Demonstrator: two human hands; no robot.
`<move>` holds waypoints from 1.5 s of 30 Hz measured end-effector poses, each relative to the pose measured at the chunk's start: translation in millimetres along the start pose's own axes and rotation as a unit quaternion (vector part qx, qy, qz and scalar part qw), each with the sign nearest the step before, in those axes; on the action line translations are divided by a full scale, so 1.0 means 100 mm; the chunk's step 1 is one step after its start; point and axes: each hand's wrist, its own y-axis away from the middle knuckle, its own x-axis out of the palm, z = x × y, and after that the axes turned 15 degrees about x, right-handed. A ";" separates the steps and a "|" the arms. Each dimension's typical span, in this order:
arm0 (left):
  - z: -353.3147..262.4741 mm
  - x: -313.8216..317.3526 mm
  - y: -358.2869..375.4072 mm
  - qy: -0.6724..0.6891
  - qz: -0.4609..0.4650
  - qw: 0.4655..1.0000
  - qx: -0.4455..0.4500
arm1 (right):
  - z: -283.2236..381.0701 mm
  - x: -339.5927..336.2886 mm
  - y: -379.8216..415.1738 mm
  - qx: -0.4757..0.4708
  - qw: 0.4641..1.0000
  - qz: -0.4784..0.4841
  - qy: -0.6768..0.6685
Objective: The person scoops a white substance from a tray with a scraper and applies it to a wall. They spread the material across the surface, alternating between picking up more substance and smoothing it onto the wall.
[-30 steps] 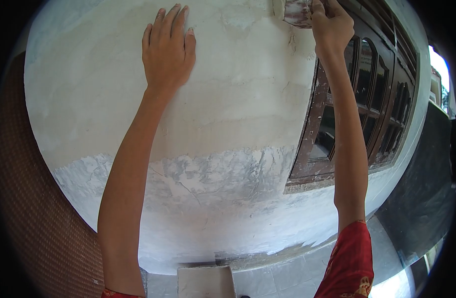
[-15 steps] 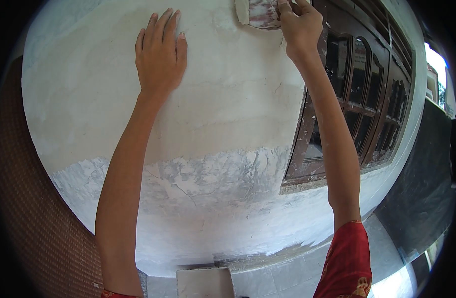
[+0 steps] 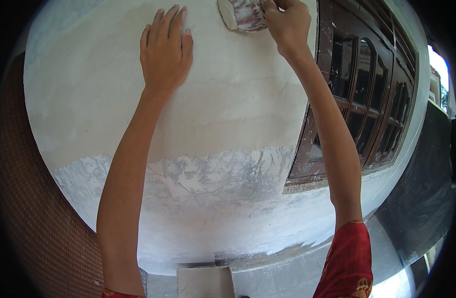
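Note:
My left hand (image 3: 166, 52) lies flat against the upper part of the pale wall (image 3: 228, 107), its fingers spread a little and pointing up. To its right, at the top edge of the view, my right hand (image 3: 290, 25) grips a wide scraper (image 3: 245, 15) smeared with whitish paste. The scraper's blade is against the wall, with a thick ridge of paste along its left edge. Smooth beige coating covers the upper wall, while a rough grey-white band (image 3: 208, 174) runs below it.
A brown wooden window (image 3: 347, 107) with glass panes stands right of the wall section. At the bottom is a pale rectangular container (image 3: 205, 283) on grey floor tiles (image 3: 282, 275). A woven brown panel (image 3: 44, 198) borders the left, a dark sheet (image 3: 411, 188) the right.
My right hand and the scraper have moved left along the wall. My left hand stays flat on the wall, shifted slightly right in the view.

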 end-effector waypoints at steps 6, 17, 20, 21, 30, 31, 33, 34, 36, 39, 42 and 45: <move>-0.04 -0.01 -0.03 -0.013 0.006 1.000 -0.002 | 0.02 -0.29 -0.13 0.030 0.995 -0.095 0.026; -0.04 -0.06 -0.04 -0.015 0.005 1.000 0.006 | -0.07 -0.36 -0.11 0.032 0.995 -0.089 -0.042; -0.07 -0.14 -0.07 0.019 0.046 0.999 -0.006 | -0.05 -0.38 -0.04 0.102 0.981 -0.020 -0.162; -0.07 -0.15 -0.07 0.021 0.051 0.998 -0.010 | -0.04 -0.24 0.04 0.094 0.988 0.016 -0.119; -0.01 -0.01 -0.01 -0.019 0.011 1.000 0.011 | -0.08 -0.47 0.10 0.136 0.988 -0.044 -0.053; -0.01 -0.01 -0.01 -0.022 0.011 1.000 0.009 | -0.06 -0.48 0.10 0.134 0.985 -0.044 -0.100; 0.00 -0.02 -0.02 -0.012 0.010 1.000 0.011 | -0.04 -0.31 0.13 0.140 0.985 -0.014 -0.105; 0.00 -0.02 -0.02 -0.003 0.009 1.000 0.012 | -0.02 -0.20 0.15 0.144 0.983 0.016 -0.109; -0.01 -0.02 -0.01 0.000 0.008 1.000 0.012 | -0.04 -0.14 0.16 0.118 0.991 0.006 -0.063; 0.00 -0.02 -0.01 -0.011 0.011 1.000 0.013 | -0.17 -0.24 0.06 0.110 0.991 -0.070 -0.010; -0.02 -0.02 -0.02 -0.019 0.013 1.000 0.007 | -0.06 -0.42 0.01 0.149 0.977 -0.072 -0.136; -0.01 -0.02 -0.02 -0.012 0.006 1.000 0.009 | 0.10 -0.23 0.16 0.107 0.991 -0.016 -0.073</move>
